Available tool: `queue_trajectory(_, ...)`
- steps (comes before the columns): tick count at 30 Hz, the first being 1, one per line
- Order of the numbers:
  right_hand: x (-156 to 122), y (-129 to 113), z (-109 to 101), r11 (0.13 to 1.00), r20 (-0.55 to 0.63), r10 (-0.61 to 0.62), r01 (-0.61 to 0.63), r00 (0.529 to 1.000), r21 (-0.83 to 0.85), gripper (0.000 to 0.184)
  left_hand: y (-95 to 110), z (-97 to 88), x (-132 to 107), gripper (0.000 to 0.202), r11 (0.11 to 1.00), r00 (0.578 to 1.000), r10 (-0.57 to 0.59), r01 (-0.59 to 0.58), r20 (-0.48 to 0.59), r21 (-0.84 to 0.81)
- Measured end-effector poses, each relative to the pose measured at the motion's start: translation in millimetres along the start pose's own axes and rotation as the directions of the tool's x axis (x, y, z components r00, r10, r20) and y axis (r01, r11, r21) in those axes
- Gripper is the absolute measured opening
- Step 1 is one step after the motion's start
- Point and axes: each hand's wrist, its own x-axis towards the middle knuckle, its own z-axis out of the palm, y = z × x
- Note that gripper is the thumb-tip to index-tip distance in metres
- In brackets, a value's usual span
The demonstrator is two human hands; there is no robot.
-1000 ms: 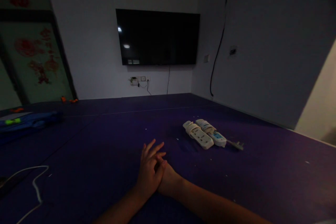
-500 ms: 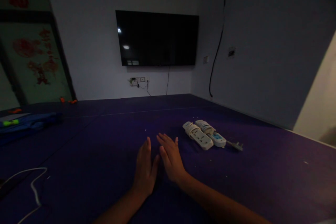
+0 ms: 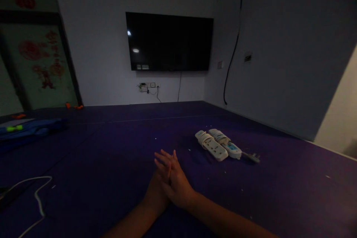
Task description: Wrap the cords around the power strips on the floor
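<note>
In front of me, low in the head view, my two hands are together palm to palm over the purple surface (image 3: 111, 178). My right hand (image 3: 177, 184) lies across the front with its fingers stretched out and a little apart. Behind it is my left hand (image 3: 154, 189), partly covered; what shows of its fingers looks straight. I see nothing held in either one. To the right of the hands lie two white power strips, a nearer one (image 3: 215, 149) and a farther one (image 3: 233, 151), each with its cord wound round one end. A plug (image 3: 254, 158) sits beside them.
A white cable (image 3: 39, 200) curves over the surface at left. Farther back on that side lies blue cloth (image 3: 41, 128) with a bright green item (image 3: 14, 128). A television (image 3: 170, 42) hangs on the wall above sockets (image 3: 152, 85). A dark cord (image 3: 232, 52) hangs at right.
My hands were apart with flat fingers; now they meet, the right crossing in front of the left. The power strips have stayed put, and the view has shifted slightly.
</note>
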Motion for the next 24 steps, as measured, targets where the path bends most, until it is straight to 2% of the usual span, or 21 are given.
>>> queue_trajectory(3,4,-4,-5,1.0,0.078,0.006,-0.004,0.997,-0.019,0.049,-1,4.8,-2,0.076,0.997,0.994,-0.062,0.067,0.086,-0.047)
queue_trajectory(6,7,-6,-8,1.0,0.124,0.015,-0.013,0.992,-0.016,0.048,3,2.0,2,0.069,0.977,0.969,-0.172,0.191,0.178,-0.098)
queue_trajectory(9,7,-3,-8,0.999,0.12,0.046,-0.045,0.992,-0.017,0.046,9,-6.2,9,0.064,0.942,0.941,-0.236,0.283,0.244,-0.179)
queue_trajectory(11,5,3,-7,0.995,0.074,0.099,-0.099,0.992,-0.004,0.05,13,-12.9,13,0.07,0.934,0.94,-0.247,0.296,0.236,-0.199)
queue_trajectory(13,4,10,-5,0.981,-0.023,0.194,-0.193,0.981,0.036,0.066,16,-20.2,15,0.079,0.947,0.954,-0.245,0.274,0.175,-0.167)
queue_trajectory(15,3,17,-5,0.955,-0.123,0.29,-0.279,0.949,0.099,0.079,19,-28.0,17,0.082,0.969,0.972,-0.215,0.225,0.096,-0.099)
queue_trajectory(17,4,22,-7,0.936,-0.177,0.343,-0.319,0.923,0.149,0.081,22,-35.3,18,0.078,0.986,0.986,-0.16,0.163,0.05,-0.042)
queue_trajectory(21,7,20,-15,0.94,-0.135,0.335,-0.32,0.933,0.121,0.073,30,-43.9,22,0.063,0.999,0.997,-0.024,0.027,0.07,-0.034)
queue_trajectory(24,8,11,-19,0.948,-0.027,0.312,-0.309,0.95,0.07,0.066,34,-44.6,26,0.071,0.997,0.991,0.034,-0.024,0.13,-0.075)
